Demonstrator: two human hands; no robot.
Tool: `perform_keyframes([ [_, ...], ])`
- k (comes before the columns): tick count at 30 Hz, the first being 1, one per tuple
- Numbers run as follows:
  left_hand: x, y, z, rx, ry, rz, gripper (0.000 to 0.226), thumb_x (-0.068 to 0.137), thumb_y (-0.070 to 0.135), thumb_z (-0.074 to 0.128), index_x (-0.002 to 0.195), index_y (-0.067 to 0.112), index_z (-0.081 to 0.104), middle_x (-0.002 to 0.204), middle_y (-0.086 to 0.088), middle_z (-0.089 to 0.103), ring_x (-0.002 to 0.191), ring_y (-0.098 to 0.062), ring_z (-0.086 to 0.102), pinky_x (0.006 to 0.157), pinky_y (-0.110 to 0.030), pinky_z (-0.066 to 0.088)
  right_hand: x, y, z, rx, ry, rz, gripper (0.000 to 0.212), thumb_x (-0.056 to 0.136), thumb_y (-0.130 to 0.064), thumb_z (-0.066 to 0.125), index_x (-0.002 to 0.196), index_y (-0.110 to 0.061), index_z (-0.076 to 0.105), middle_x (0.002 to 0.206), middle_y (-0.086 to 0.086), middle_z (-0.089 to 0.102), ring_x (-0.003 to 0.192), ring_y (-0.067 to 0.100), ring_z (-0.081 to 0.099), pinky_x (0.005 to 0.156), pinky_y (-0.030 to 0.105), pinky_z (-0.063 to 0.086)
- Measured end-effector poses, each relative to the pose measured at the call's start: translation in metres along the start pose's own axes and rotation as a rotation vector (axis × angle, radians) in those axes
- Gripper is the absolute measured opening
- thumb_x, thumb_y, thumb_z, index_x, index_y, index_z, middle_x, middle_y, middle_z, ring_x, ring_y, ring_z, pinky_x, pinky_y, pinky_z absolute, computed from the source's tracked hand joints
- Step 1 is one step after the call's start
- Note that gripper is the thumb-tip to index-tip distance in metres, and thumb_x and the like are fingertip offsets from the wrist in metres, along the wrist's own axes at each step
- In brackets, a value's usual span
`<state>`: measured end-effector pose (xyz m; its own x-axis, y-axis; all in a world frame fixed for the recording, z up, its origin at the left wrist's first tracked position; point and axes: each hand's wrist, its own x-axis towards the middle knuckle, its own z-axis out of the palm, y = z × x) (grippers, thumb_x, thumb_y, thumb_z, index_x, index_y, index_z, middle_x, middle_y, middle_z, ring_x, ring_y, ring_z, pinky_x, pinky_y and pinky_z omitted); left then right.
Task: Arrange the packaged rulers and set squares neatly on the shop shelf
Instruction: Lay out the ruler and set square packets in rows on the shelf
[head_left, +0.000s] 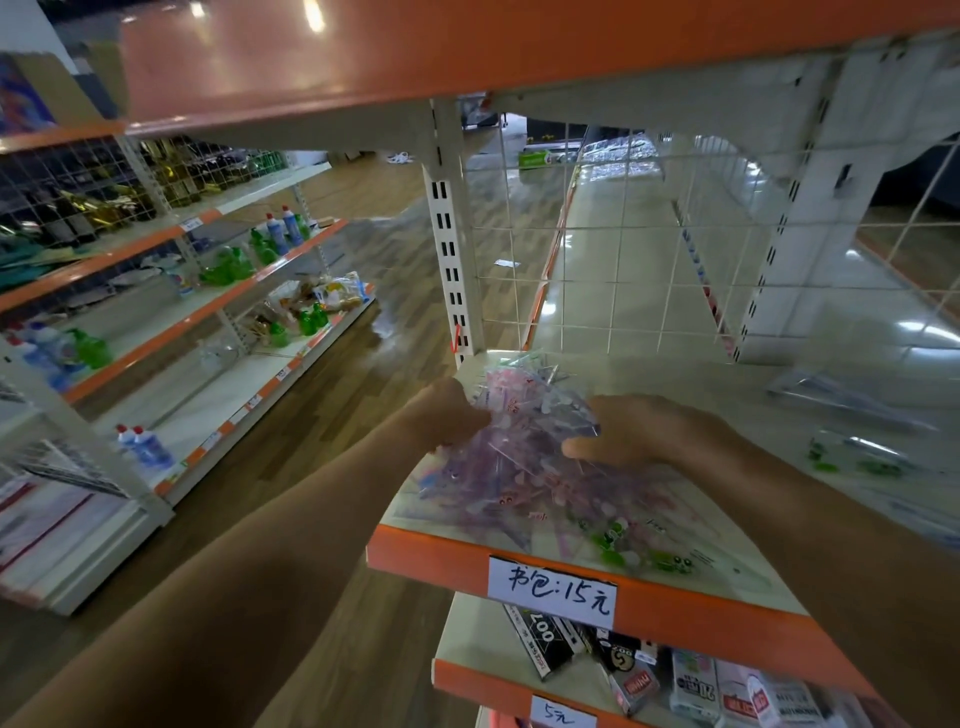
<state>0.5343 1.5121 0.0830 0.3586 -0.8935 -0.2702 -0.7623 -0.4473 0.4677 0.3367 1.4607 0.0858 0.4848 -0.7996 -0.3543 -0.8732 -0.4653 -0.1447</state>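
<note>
Left grip (451, 415), right grip (636, 436) hold packets (511, 475) front-to-back.

A white paper label (552, 591) on the orange front edge of the shelf (431, 558) reads "书包:15元"; the label (560, 713) on the lower shelf (478, 686) edge reads "5元"; a black box (540, 642) shows "007" upside down.

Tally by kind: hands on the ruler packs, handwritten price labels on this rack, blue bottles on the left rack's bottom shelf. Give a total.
Hands: 2, left hand and right hand
Handwritten price labels: 2, upper label and lower label
Bottles: 2 blue bottles
Total: 6
Uncounted: ruler packs, too blurred.
</note>
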Motion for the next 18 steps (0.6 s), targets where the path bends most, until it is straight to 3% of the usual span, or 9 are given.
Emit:
perform_keyframes([
  [8, 0.004, 0.001, 0.000, -0.100, -0.050, -0.047, 0.031, 0.085, 0.030, 0.068, 0.080, 0.002, 0.057, 0.063, -0.007, 0.053, 0.052, -0.015, 0.051, 0.045, -0.023, 0.045, -0.001, -0.004, -0.006, -0.007, -0.020, 0.027, 0.070, 0.089, -0.057, 0.050, 0.140, -0.010, 0.041, 0.142, 0.011, 0.046, 0.126, 0.029, 0.048, 0.102, 0.037, 0.040],
  [13, 0.006, 0.001, 0.002, -0.210, 0.028, -0.034, 0.039, 0.087, 0.036, 0.063, 0.064, 0.006, 0.051, 0.055, -0.004, 0.049, 0.044, -0.013, 0.046, 0.038, -0.017, 0.038, 0.000, -0.005, -0.005, 0.008, -0.032, 0.047, 0.070, 0.088, -0.058, 0.051, 0.140, -0.011, 0.041, 0.141, 0.010, 0.047, 0.124, 0.028, 0.048, 0.100, 0.038, 0.041],
  [15, 0.008, 0.005, 0.004, -0.223, 0.034, -0.011, 0.041, 0.086, 0.042, 0.063, 0.078, 0.003, 0.058, 0.063, -0.007, 0.053, 0.050, -0.015, 0.049, 0.045, -0.020, 0.040, 0.001, -0.005, -0.005, 0.016, -0.028, 0.050, 0.070, 0.087, -0.058, 0.052, 0.139, -0.012, 0.041, 0.141, 0.009, 0.047, 0.123, 0.028, 0.049, 0.100, 0.038, 0.041],
  [18, 0.014, 0.016, 0.013, -0.092, 0.094, 0.035, 0.054, 0.085, 0.050, 0.060, 0.111, 0.003, 0.058, 0.101, -0.013, 0.061, 0.088, -0.027, 0.061, 0.076, -0.031, 0.050, 0.002, -0.004, -0.003, 0.037, -0.022, 0.049, 0.068, 0.087, -0.057, 0.054, 0.137, -0.013, 0.044, 0.137, 0.009, 0.050, 0.119, 0.027, 0.052, 0.096, 0.037, 0.043],
])
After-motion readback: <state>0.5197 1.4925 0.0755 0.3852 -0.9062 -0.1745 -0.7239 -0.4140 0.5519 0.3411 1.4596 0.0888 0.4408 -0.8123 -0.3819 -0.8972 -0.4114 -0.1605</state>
